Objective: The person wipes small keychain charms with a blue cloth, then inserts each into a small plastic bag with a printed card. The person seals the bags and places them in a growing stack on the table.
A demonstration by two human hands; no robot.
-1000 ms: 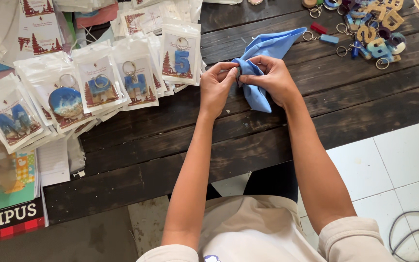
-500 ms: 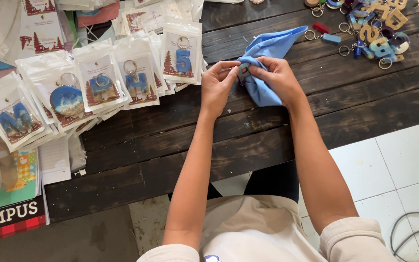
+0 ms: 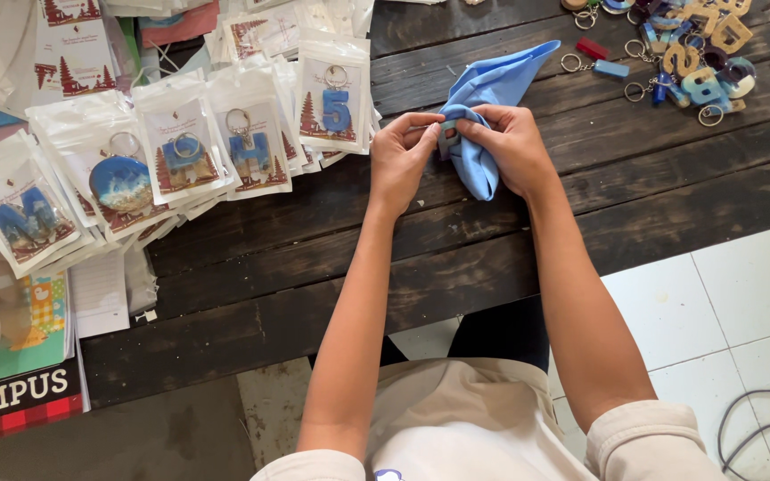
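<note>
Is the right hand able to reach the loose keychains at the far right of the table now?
Probably yes, but not at once: the right hand is busy holding the blue cloth with the left hand. The table between it and the loose keychains lies bare.

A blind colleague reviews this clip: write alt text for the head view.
Seen from above, a person's left hand and right hand hold a small letter-shaped keychain piece wrapped in a light blue cloth over a dark wooden plank table. Clear-bagged keychains lie left, loose colourful keychains top right.
</note>
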